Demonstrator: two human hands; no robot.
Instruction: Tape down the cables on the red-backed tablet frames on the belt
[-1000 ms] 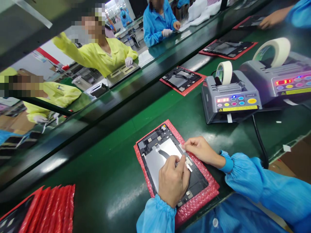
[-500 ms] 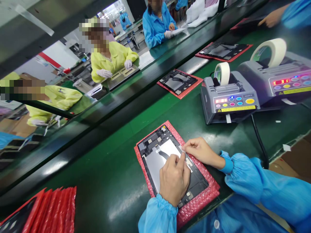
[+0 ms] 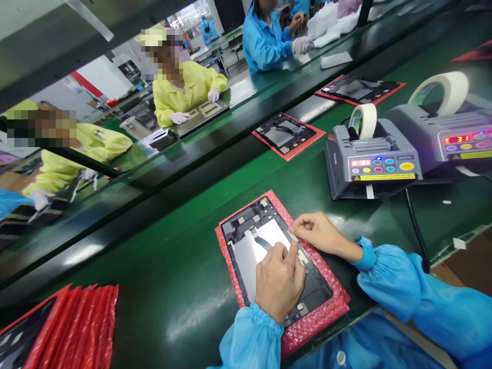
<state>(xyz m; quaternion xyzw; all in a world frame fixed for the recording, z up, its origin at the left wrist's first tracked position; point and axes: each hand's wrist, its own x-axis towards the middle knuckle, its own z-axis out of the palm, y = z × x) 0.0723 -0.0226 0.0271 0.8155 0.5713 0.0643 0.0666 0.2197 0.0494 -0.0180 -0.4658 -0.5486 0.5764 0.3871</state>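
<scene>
An opened tablet [image 3: 315, 287] lies slanted on red bubble wrap [image 3: 307, 335], its dark inner side and large silver panel facing up. My left hand [image 3: 279, 282] rests over the lower middle of the tablet. Its fingers are bent and a little apart, with the index fingertip pressing near the right edge; I see nothing held in it, and its palm covers part of the panel. At that same edge my right hand [image 3: 319, 234] is closed in a pinch on a small white strip of tape [image 3: 292, 236], close to the left index fingertip.
Two tape dispensers [image 3: 372, 164] [image 3: 446, 123] stand at the right. Further along are two more tablets [image 3: 286, 134] [image 3: 357, 89] on red wrap. Red bubble bags [image 3: 88, 323] are stacked at lower left. Co-workers [image 3: 188, 92] [image 3: 267, 41] sit across the dark rail.
The view has shifted slightly. My hands keep nearly the same place at the tablet's right edge. At the upper right, another person's hand has left view; across the rail, a co-worker's hands have moved.
</scene>
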